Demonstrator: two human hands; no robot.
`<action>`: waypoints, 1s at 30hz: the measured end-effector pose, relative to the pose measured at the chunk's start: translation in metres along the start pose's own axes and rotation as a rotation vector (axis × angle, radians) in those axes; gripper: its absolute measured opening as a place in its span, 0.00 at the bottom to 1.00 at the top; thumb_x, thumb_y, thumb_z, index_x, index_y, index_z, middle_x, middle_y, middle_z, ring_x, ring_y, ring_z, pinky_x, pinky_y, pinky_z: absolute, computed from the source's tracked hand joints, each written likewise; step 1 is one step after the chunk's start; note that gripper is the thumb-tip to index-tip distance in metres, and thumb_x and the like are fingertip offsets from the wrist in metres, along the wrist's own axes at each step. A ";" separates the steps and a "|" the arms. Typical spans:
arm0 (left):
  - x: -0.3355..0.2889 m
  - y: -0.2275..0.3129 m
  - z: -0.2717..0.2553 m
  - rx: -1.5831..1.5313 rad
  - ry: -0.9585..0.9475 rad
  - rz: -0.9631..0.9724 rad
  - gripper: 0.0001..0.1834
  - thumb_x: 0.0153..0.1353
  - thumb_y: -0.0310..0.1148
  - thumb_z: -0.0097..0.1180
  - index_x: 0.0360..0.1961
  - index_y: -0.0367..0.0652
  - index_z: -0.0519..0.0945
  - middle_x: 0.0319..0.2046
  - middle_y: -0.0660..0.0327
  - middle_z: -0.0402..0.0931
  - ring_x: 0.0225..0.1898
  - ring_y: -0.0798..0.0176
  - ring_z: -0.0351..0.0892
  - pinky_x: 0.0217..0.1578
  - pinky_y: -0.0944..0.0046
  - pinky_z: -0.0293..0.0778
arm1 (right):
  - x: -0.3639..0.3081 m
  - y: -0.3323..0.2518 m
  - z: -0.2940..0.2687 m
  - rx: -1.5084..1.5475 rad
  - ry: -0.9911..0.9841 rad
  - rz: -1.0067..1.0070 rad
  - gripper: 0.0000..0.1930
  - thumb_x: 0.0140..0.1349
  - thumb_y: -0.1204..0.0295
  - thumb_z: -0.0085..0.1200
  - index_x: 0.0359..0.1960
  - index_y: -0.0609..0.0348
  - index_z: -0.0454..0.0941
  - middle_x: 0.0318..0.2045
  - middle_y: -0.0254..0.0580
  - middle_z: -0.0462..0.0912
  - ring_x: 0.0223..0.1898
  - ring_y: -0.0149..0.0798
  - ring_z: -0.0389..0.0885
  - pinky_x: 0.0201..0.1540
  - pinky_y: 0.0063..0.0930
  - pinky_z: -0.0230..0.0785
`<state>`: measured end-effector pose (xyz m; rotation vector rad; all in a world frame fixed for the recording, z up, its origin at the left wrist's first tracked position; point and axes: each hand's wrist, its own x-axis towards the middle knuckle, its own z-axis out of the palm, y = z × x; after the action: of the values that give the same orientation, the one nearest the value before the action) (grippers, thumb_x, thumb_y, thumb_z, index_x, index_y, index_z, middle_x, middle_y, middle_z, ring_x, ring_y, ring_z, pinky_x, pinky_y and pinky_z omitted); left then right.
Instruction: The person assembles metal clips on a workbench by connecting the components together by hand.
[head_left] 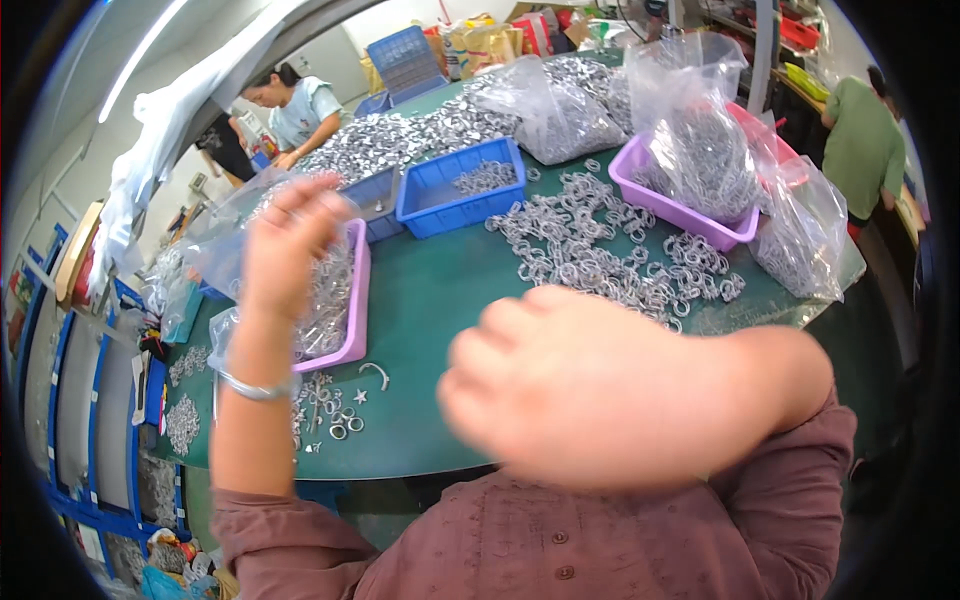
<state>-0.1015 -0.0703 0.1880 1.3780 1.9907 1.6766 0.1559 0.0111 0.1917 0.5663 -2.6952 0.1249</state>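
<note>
My left hand point(292, 245) is raised over a pink basket point(357, 290) of small silvery metal parts. Its fingers look loosely apart, with nothing visible between them, though motion smears them. Close in front of my chest, my right hand point(570, 385) is closed with curled fingers. Its back faces up, so anything inside the fist is hidden. Beyond it, a loose heap of silvery ring-shaped parts point(570, 235) spreads over the green table point(425, 300). Below the pink basket lie several small rings point(340, 428), a star-shaped piece point(361, 396) and a curved piece point(377, 374).
A blue bin point(425, 208) stands mid-table, holding some rings. A purple basket point(690, 222) at right carries a filled plastic bag point(705, 150). Behind them lies a long heap of metal parts point(385, 140). One person point(300, 115) works at far left; another point(862, 145) stands at right.
</note>
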 end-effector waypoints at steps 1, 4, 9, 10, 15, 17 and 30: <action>0.016 0.010 -0.013 0.093 0.058 0.095 0.12 0.50 0.31 0.56 0.38 0.43 0.78 0.22 0.70 0.74 0.18 0.78 0.63 0.20 0.78 0.60 | 0.010 -0.016 -0.011 0.066 0.014 0.056 0.07 0.41 0.71 0.49 0.17 0.64 0.75 0.23 0.46 0.75 0.27 0.45 0.74 0.26 0.35 0.67; 0.064 0.011 -0.073 0.738 0.248 0.374 0.15 0.54 0.32 0.51 0.41 0.37 0.75 0.29 0.63 0.76 0.26 0.73 0.70 0.29 0.74 0.67 | 0.026 -0.048 -0.024 0.059 0.098 -0.040 0.07 0.41 0.72 0.49 0.18 0.63 0.75 0.24 0.45 0.75 0.28 0.44 0.74 0.28 0.36 0.66; 0.098 -0.023 -0.122 1.165 -0.112 0.072 0.17 0.46 0.39 0.55 0.21 0.31 0.75 0.15 0.56 0.71 0.19 0.64 0.70 0.23 0.62 0.66 | 0.020 -0.055 -0.020 -0.043 0.126 -0.098 0.06 0.41 0.72 0.50 0.20 0.62 0.74 0.25 0.43 0.74 0.29 0.43 0.73 0.31 0.36 0.65; 0.101 -0.033 -0.115 1.237 -0.131 -0.059 0.17 0.46 0.39 0.55 0.18 0.31 0.74 0.13 0.57 0.69 0.18 0.66 0.69 0.21 0.62 0.64 | 0.020 -0.054 -0.017 -0.056 0.119 -0.078 0.06 0.41 0.72 0.50 0.21 0.61 0.74 0.26 0.42 0.74 0.30 0.43 0.73 0.31 0.36 0.65; 0.076 -0.027 -0.183 1.141 -0.010 0.076 0.15 0.52 0.39 0.53 0.27 0.34 0.76 0.20 0.56 0.73 0.24 0.65 0.71 0.26 0.64 0.65 | -0.013 -0.070 -0.019 -0.096 0.171 -0.193 0.06 0.40 0.73 0.51 0.23 0.60 0.74 0.27 0.41 0.74 0.31 0.42 0.72 0.34 0.36 0.63; 0.079 -0.033 -0.125 1.241 0.148 0.244 0.15 0.53 0.37 0.52 0.34 0.36 0.76 0.29 0.52 0.75 0.31 0.60 0.74 0.31 0.66 0.68 | 0.006 -0.064 -0.013 -0.160 0.102 -0.116 0.07 0.40 0.73 0.52 0.24 0.59 0.74 0.28 0.40 0.74 0.32 0.41 0.72 0.35 0.37 0.63; -0.068 -0.081 0.063 0.666 -0.351 0.455 0.12 0.44 0.27 0.58 0.34 0.39 0.76 0.32 0.53 0.72 0.37 0.52 0.72 0.39 0.59 0.68 | -0.058 -0.001 0.022 -0.406 0.195 0.173 0.11 0.40 0.75 0.54 0.29 0.56 0.73 0.32 0.35 0.73 0.36 0.39 0.70 0.42 0.38 0.60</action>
<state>-0.0644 -0.0722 0.0705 2.2970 2.2138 0.7847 0.1977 0.0285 0.1489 0.1871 -2.4758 -0.3006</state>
